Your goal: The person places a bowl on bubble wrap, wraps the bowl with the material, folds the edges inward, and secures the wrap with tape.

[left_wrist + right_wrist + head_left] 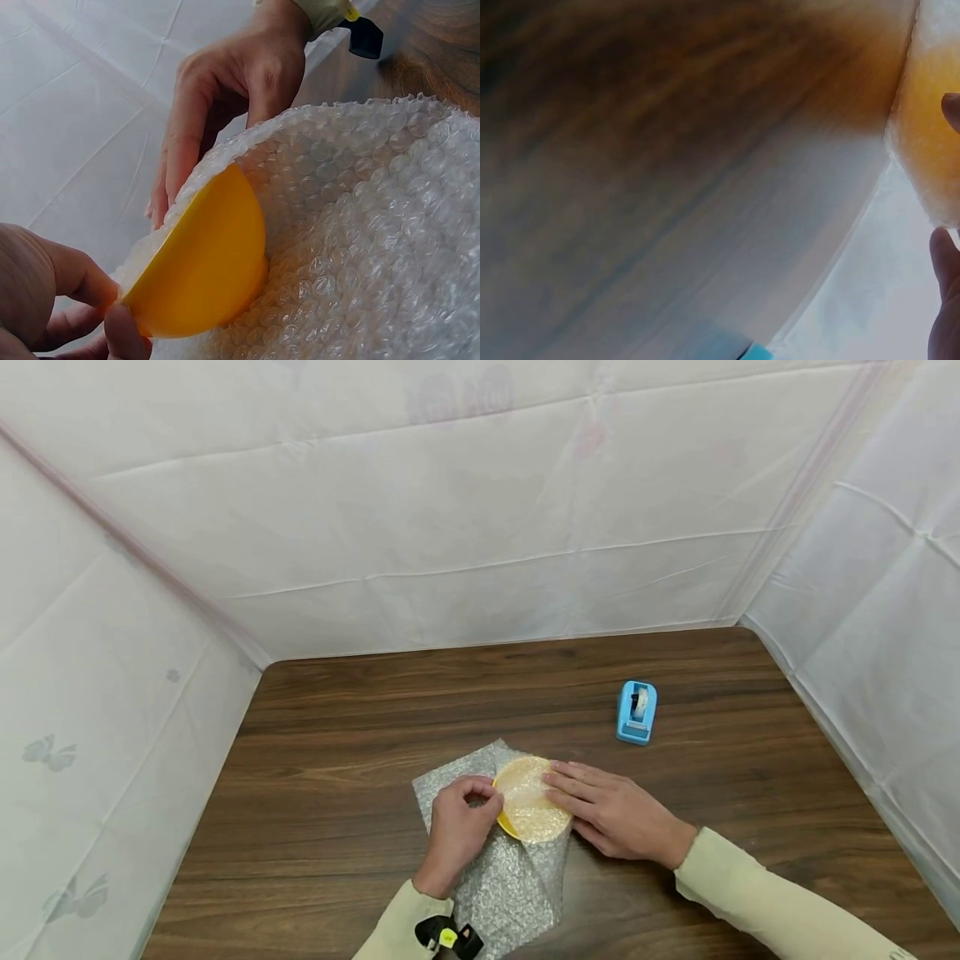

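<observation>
A yellow round bowl (508, 825) lies on silvery bubble wrap (502, 893), with a layer of wrap folded over most of it. My left hand (459, 822) pinches the wrap's edge at the bowl's left rim between thumb and finger. On the covered right side rests my right hand (615, 810), fingers extended. The left wrist view shows the bowl's yellow side (214, 262) exposed beneath the raised wrap (375, 217), the left hand (45, 285) at its rim and the right hand (240, 79) beyond. Wrap-covered yellow (926, 112) and fingertips appear at the right wrist view's edge.
A blue tape dispenser (636, 713) stands on the brown wooden table (322, 760), to the right and behind the bowl. White sheeting (465, 527) hangs behind the table and along both sides.
</observation>
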The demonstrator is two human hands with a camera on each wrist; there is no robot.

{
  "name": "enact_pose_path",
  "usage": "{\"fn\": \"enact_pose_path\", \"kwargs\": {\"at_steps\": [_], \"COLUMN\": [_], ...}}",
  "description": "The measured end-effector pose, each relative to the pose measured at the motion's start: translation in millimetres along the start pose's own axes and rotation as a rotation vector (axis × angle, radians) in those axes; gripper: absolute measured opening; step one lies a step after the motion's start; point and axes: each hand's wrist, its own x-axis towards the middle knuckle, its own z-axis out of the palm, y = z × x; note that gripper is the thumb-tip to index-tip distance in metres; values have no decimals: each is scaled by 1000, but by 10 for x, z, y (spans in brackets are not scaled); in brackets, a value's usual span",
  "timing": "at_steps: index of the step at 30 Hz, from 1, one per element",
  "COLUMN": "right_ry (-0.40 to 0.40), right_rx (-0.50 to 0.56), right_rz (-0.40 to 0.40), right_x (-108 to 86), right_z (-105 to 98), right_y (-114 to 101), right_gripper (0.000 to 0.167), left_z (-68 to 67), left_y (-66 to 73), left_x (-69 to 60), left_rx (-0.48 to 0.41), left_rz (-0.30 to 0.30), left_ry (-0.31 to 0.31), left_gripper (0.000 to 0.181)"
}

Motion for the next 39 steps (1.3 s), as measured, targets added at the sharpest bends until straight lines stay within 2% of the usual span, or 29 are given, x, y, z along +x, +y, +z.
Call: {"fn": "enact_pose_path", "kwargs": {"at_steps": [3, 9, 11, 15, 18, 21, 26, 31, 35, 39], "right_ry": [2, 2, 4, 5, -4, -14, -11, -18, -33, -39], "right_rx": [-7, -15, -13, -12, -14, -15, -21, -29, -37, -38], "right_rz": [-7, -16, -18, -20, -20, -22, -19, -18, -21, -20], "right_x": [6, 21, 29, 49, 59, 62, 62, 57, 64, 69], "right_z": [-4, -18, -23, -23, -13, -7, -13, -21, -20, -21], "right_y": [0, 4, 4, -9, -28, -42, -41, -35, -43, -50], "right_gripper": [47, 46, 46, 46, 46, 45, 42, 42, 37, 34], "left_z": [-1, -9, -35, -163, -323, -507, -729, -768, -731, -721], "left_y": [-1, -2, 5, 11, -43, -145, -296, -365, -381, -371], "left_x": [-1, 5, 2, 23, 58, 101, 215, 327, 396, 431], "left_rx": [-23, -68, -77, -74, -25, 78, 225, 278, 296, 291], "left_rz": [9, -15, -26, -27, -42, -74, -104, -113, -123, -154], "left_ry": [-16, -55, -45, 27, 85, 125, 131, 73, 29, 19], "left_gripper": [2, 13, 12, 8, 8, 13, 32, 44, 40, 33]}}
